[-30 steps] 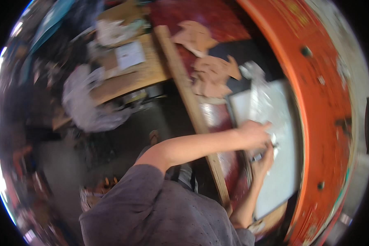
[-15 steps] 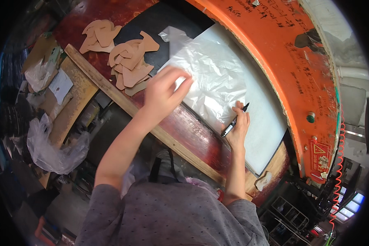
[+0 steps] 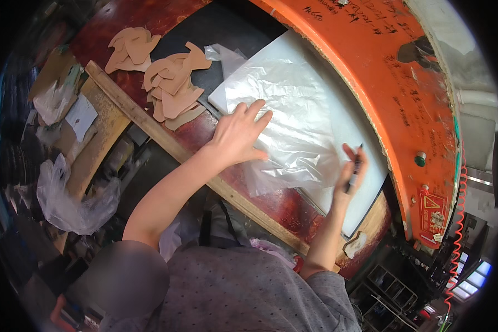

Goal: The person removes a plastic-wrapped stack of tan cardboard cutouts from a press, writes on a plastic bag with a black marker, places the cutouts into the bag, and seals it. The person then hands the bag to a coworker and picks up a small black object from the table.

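Plastic film (image 3: pixel 296 110), left hand (image 3: pixel 239 134) on it, right hand (image 3: pixel 343 189) holding marker (image 3: pixel 353 177)

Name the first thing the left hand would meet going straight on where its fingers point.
The left hand would likely meet the clear plastic film first; whether they touch now is unclear.

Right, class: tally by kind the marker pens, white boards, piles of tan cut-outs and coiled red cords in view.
Marker pen: 1
White board: 1
Piles of tan cut-outs: 2
Coiled red cord: 1
Total: 5
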Demonstrator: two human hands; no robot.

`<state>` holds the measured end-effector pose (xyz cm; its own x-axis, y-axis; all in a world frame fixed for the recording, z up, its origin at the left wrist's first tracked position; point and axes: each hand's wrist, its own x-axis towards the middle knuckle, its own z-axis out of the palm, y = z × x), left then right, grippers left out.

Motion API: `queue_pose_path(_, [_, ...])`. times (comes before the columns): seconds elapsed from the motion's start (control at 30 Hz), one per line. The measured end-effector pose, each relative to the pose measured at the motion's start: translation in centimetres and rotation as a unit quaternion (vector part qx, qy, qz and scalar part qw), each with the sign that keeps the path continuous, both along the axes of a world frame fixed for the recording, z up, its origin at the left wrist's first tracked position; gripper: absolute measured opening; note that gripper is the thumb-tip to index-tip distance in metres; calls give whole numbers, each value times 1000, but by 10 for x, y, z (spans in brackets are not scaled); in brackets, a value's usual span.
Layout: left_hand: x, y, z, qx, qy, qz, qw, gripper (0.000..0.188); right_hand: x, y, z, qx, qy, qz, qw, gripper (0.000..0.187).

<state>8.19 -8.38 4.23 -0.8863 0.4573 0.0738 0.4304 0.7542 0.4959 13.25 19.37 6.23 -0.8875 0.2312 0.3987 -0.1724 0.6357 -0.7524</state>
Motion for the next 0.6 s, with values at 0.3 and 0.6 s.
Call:
queue_pose_path(0.3, [-8,9,2,-22,9,32,999,87,-61,-65,2,-527,-98,231,812,42])
queue_pose_path(0.6, [-6,4,3,-91,12,55,994,94,-54,-62,-28,-236,-229,185,926,20])
